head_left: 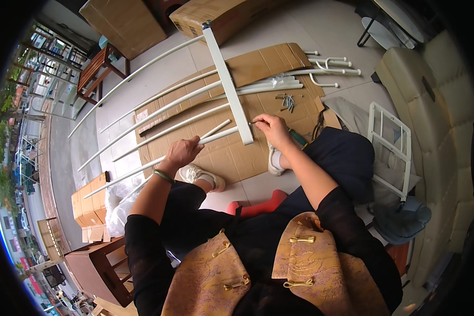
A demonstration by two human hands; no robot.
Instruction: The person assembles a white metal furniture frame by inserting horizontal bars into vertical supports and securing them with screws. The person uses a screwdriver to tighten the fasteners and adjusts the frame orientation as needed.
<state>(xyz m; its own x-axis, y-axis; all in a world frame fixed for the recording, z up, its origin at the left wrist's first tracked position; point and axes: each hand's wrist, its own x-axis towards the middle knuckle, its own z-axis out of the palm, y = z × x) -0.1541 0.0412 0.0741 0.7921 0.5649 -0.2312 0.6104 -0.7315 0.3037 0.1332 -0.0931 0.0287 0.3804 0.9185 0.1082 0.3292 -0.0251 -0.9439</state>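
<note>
My left hand [183, 152] is closed around a long white metal tube [137, 171] close to where it meets a flat white crossbar [227, 84]. The tube and several others run off to the left from the crossbar, like a frame or rack. At the crossbar's right side, near its lower end, my right hand [273, 128] pinches a small bolt [251, 123] between thumb and fingertips. The bolt's tip touches or nearly touches the bar; most of it is hidden by my fingers. A tool with a green handle [298, 138] lies beside my right wrist.
Flattened cardboard [258, 156] covers the floor beneath the frame. Loose bolts [288, 101] and curved white tubes [334, 71] lie beyond my right hand. A small white grid panel [389, 148] leans near the beige sofa [442, 105]. Clear plastic wrap [122, 205] is at left, a wooden bench [97, 71] farther off.
</note>
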